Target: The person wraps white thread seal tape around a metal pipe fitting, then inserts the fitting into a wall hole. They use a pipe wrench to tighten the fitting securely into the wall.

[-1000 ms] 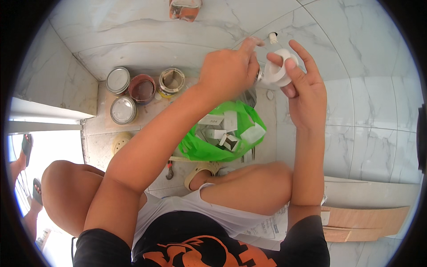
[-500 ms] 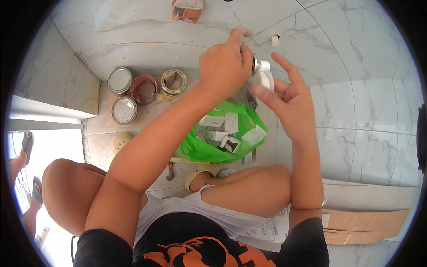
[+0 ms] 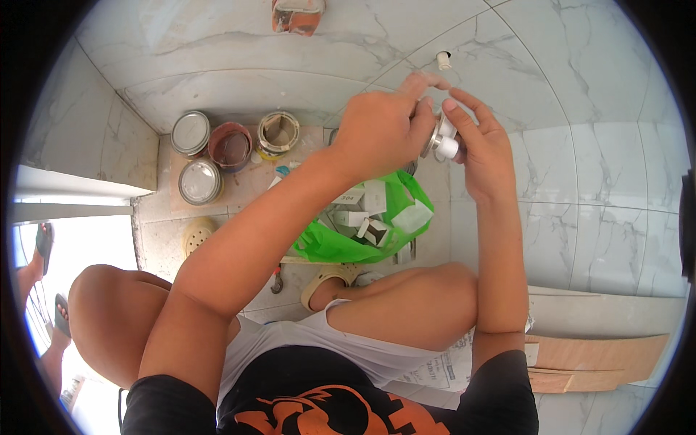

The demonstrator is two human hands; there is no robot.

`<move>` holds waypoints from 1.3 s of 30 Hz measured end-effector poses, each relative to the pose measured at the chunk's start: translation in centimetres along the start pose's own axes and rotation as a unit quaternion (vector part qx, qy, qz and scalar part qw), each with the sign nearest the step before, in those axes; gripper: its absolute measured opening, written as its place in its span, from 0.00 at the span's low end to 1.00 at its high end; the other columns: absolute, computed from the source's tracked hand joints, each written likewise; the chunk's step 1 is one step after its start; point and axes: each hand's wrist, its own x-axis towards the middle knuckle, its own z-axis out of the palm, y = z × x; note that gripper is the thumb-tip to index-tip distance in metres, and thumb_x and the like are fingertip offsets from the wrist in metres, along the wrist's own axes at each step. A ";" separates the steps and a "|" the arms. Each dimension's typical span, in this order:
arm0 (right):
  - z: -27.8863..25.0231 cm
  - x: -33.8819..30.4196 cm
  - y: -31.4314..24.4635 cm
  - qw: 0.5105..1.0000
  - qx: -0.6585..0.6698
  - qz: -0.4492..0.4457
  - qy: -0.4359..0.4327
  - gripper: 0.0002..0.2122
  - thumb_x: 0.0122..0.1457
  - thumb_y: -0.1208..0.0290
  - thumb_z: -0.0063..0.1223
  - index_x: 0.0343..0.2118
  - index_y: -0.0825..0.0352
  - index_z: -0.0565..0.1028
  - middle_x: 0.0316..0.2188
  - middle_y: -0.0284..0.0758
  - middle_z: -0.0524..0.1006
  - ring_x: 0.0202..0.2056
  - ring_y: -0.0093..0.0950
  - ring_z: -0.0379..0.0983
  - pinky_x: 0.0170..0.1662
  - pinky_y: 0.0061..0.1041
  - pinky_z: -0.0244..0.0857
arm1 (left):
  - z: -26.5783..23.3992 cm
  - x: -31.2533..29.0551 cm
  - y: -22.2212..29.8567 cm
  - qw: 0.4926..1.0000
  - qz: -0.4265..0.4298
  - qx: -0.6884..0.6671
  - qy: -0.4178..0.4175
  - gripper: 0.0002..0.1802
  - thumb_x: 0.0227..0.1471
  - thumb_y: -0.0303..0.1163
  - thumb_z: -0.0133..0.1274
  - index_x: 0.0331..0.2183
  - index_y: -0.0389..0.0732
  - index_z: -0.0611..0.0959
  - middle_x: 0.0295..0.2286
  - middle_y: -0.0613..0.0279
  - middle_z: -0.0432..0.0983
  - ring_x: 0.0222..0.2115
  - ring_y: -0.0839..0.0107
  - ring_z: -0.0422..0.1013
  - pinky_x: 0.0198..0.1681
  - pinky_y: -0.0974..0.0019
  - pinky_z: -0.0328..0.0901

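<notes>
My left hand (image 3: 384,130) is closed round a shiny metal pipe fitting (image 3: 430,141) with a round flange; most of its body is hidden in my fingers. White thread tape appears to cover the fitting's end (image 3: 448,148), which points right. My right hand (image 3: 482,145) is closed right beside it, with a white roll of thread tape (image 3: 445,126) partly showing between thumb and fingers. Both hands are close together in front of the tiled wall. Just beyond them, a white pipe stub (image 3: 444,61) pokes from a hole in the tile.
A green plastic bag (image 3: 326,245) holding several small white boxes (image 3: 375,197) lies below my hands. Several cans (image 3: 199,181) stand at the left by the wall. An adjustable wrench (image 3: 277,280) lies near my foot. Wood planks (image 3: 602,361) lie at right; another person's feet (image 3: 61,315) show at far left.
My left hand has moved right and slightly down with the fitting. My right hand has turned and closed in; the tape roll has swung from below the fitting's end to above it.
</notes>
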 end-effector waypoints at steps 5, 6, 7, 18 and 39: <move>0.1 -0.5 -0.2 0.999 0.016 -0.008 -0.040 0.23 0.68 0.57 0.60 0.56 0.72 0.76 0.26 0.28 0.79 0.22 0.13 0.63 0.24 0.17 0.52 | 0.3 0.2 0.2 0.994 -0.079 -0.058 0.047 0.15 0.65 0.32 0.50 0.52 0.44 0.79 0.15 0.62 0.75 0.13 0.69 0.67 0.21 0.65 0.62; 0.2 -0.9 -0.4 0.999 -0.010 -0.002 -0.045 0.22 0.69 0.57 0.58 0.57 0.71 0.76 0.26 0.25 0.76 0.23 0.12 0.62 0.25 0.17 0.52 | 0.4 0.3 0.2 0.990 -0.101 -0.079 0.059 0.15 0.65 0.32 0.49 0.52 0.44 0.79 0.15 0.62 0.76 0.13 0.68 0.68 0.22 0.64 0.63; 0.4 -1.3 -0.5 0.998 -0.033 -0.003 -0.060 0.21 0.71 0.57 0.56 0.57 0.70 0.77 0.26 0.23 0.74 0.24 0.12 0.61 0.26 0.16 0.52 | 0.5 0.4 0.1 0.984 -0.134 -0.099 0.060 0.15 0.65 0.33 0.49 0.52 0.43 0.79 0.15 0.62 0.77 0.14 0.67 0.69 0.22 0.63 0.63; 0.9 -2.7 -1.8 0.988 0.065 -0.117 -0.073 0.26 0.64 0.63 0.66 0.60 0.70 0.72 0.40 0.39 0.86 0.27 0.13 0.71 0.30 0.15 0.62 | -0.1 0.8 -1.9 0.982 -0.005 0.169 0.079 0.14 0.62 0.33 0.52 0.49 0.50 0.81 0.15 0.60 0.76 0.16 0.54 0.74 0.23 0.53 0.68; -0.8 -1.8 -0.2 0.960 -0.199 -0.168 -0.102 0.29 0.65 0.66 0.65 0.66 0.68 0.66 0.30 0.32 0.82 0.25 0.16 0.66 0.31 0.20 0.64 | -0.8 1.0 -1.8 0.833 -0.339 -0.429 -0.089 0.19 0.68 0.44 0.53 0.51 0.42 0.80 0.27 0.70 0.75 0.28 0.81 0.67 0.32 0.72 0.61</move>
